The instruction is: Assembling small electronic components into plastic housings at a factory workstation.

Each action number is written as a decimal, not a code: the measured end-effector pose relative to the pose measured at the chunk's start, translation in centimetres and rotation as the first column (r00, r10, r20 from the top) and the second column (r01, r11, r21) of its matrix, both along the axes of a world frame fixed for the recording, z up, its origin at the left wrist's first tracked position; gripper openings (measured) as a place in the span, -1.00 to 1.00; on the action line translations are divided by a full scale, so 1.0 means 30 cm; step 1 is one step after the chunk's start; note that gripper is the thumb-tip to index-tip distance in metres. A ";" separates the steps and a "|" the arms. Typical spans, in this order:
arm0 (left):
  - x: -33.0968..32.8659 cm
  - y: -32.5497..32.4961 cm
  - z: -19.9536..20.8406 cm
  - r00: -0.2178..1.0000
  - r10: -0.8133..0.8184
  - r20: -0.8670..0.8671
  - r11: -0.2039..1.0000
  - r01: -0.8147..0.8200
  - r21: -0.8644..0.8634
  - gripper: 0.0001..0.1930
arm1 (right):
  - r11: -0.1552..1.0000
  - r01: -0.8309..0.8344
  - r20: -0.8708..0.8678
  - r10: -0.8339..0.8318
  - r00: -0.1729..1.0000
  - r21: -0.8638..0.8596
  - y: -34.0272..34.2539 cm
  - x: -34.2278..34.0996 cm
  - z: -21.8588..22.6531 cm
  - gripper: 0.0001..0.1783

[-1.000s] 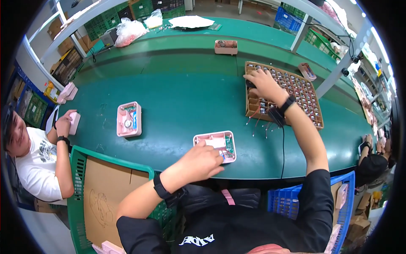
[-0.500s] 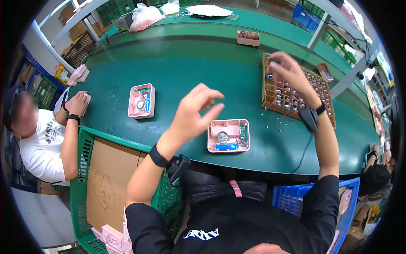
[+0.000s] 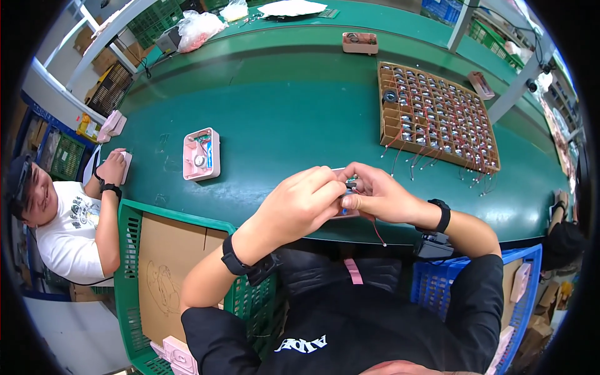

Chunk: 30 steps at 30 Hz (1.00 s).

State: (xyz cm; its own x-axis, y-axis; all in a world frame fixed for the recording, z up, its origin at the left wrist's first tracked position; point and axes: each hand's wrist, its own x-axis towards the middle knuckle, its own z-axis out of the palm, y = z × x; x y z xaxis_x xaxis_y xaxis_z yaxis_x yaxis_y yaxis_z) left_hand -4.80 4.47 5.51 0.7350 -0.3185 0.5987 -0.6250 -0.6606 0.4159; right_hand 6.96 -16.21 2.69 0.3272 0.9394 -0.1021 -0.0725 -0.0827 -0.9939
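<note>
Both hands meet over a pink plastic housing (image 3: 349, 214) near the table's front edge and cover most of it. My right hand (image 3: 384, 199) is closed on a small dark part (image 3: 351, 185), from which a thin red wire (image 3: 379, 232) with a pale end hangs down over the edge. My left hand (image 3: 300, 203) has its fingers bent together against the same spot; what they pinch is hidden. To the left lies another open pink housing (image 3: 215, 164) with a blue battery, a round silver part and a green circuit board.
A divided cardboard box (image 3: 390, 139) of round wired parts stands at the right. More pink housings (image 3: 360, 47) lie farther off. A green crate (image 3: 128, 250) and a blue crate (image 3: 531, 265) flank me below the table. A co-worker (image 3: 69, 219) sits at the left.
My right hand has come from the cardboard box to the housing, bringing a small wired part. My left hand has moved right and down onto it, its fingers closing.
</note>
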 end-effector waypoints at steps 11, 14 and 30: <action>0.046 0.042 -0.013 0.970 0.141 -0.196 0.988 -0.152 -0.040 -0.81 | 0.995 0.084 0.047 -0.086 0.995 0.046 0.009 0.051 -0.038 -0.41; 0.058 0.110 -0.046 0.917 0.192 -0.350 0.975 -0.219 -0.039 -0.84 | 0.969 0.243 0.448 -0.237 0.862 0.043 -0.058 0.085 -0.056 -0.22; 0.064 0.134 -0.202 0.861 0.289 -0.418 0.955 -0.293 0.055 -0.83 | 0.974 0.102 0.796 -0.225 0.562 0.203 -0.042 0.047 -0.300 0.43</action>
